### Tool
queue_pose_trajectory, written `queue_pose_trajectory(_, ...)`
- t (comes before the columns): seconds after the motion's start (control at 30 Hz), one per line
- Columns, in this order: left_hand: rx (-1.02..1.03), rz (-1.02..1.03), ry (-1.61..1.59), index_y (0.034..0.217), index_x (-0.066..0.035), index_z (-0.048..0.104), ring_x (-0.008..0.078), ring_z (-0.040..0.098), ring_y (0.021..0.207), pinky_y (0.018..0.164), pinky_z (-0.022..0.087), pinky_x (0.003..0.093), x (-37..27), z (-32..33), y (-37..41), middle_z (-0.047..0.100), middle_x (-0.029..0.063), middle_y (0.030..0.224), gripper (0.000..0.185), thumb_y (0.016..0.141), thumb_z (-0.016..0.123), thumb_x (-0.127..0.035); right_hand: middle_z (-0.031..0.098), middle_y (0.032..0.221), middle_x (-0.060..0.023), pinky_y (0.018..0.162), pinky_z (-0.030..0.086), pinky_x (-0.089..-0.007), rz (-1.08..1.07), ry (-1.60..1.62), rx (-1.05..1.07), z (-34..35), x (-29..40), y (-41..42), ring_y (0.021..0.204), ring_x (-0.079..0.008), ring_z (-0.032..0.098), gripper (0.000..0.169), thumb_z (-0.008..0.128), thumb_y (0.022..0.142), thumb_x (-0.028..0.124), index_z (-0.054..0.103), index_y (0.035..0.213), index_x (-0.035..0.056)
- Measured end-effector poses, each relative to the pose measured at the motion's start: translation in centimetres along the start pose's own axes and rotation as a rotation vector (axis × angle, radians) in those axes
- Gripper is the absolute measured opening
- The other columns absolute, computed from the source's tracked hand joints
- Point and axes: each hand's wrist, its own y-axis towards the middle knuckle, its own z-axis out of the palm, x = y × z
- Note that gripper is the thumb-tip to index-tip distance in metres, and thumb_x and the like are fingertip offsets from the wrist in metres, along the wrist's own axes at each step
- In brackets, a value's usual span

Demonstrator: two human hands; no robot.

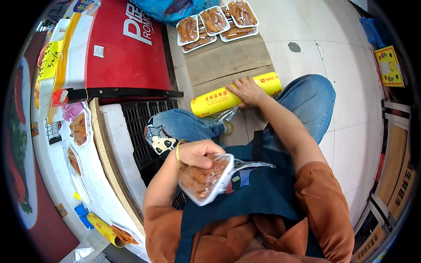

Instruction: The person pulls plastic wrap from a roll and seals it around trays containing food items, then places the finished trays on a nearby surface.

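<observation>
My left hand (201, 154) grips a white foam tray of orange-brown food strips (205, 179) over my lap. Clear film covers the tray, and a loose tail of film trails off its right side. My right hand (247, 92) lies on a large yellow roll of cling film (215, 102), fingers over the top; the roll rests across the near end of a wooden board (230, 59). A piece of clear film (227, 115) hangs below the roll. At the board's far end, several wrapped trays of similar strips (214, 20) are stacked.
A red box-like unit (128, 62) stands left of the board, with a blue plastic bag (174, 10) beyond it. Further left, a white-covered surface (95, 190) holds trays of strips (79, 129) and another yellow roll (103, 228). A black plastic crate (144, 131) is beside my knee.
</observation>
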Motion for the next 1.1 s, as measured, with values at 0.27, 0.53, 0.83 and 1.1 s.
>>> queue_pose_trajectory(0.27, -0.696, 0.404, -0.25, 0.1, 0.005, 0.053, 0.0181, 0.051, 0.05, 0.044, 0.041, 0.026, 1.0, 3.1, -5.0, 0.057, 0.0118, 0.068, 0.064, 0.082, 0.05, -0.056, 0.05, 0.112, -0.0101, 0.087, 0.038, -0.0455, 0.007, -0.04, 0.039, -1.1, 0.2, 0.2, 0.106, -0.0274, 0.049, 0.084, 0.075, 0.059, 0.032, 0.038, 0.131, 0.012)
queue_pose_trajectory(0.53, -1.046, 0.49, -0.407, 0.109, -0.002, 0.054, 0.0148, 0.061, 0.086, 0.076, 0.05, 0.0277, 2.4, -0.6, 1.4, 0.062, 0.0065, 0.1, 0.045, 0.091, 0.048, -0.043, 0.038, 0.134, -0.0134, 0.102, 0.02, -0.0604, 0.085, -0.05, -0.076, 0.4, 1.1, 0.5, 0.128, -0.0313, 0.031, 0.084, 0.072, 0.062, 0.031, 0.034, 0.136, 0.0162)
queue_pose_trajectory(0.83, -1.118, 0.596, -0.581, 0.12, -0.001, 0.049, 0.018, 0.056, 0.103, 0.088, 0.045, 0.0311, 2.2, -3.4, 5.4, 0.056, 0.0089, 0.117, 0.051, 0.095, 0.037, -0.043, 0.048, 0.124, -0.0106, 0.099, 0.031, -0.0515, 0.593, 0.705, -0.138, -2.1, 0.0, 0.7, 0.122, -0.0225, 0.04, 0.051, 0.059, 0.08, 0.032, 0.045, 0.125, 0.0116)
queue_pose_trajectory(1.1, -1.157, 0.565, -0.212, 0.119, 0.001, 0.048, 0.0153, 0.05, 0.107, 0.094, 0.038, 0.0298, 1.2, -3.9, 8.2, 0.054, 0.0083, 0.117, 0.045, 0.098, 0.032, -0.036, 0.058, 0.112, -0.0055, 0.087, 0.044, -0.0283, 0.51, 2.172, -0.349, -11.1, 6.1, -6.0, 0.101, -0.0128, 0.055, 0.037, 0.047, 0.094, 0.033, 0.05, 0.119, 0.0059)
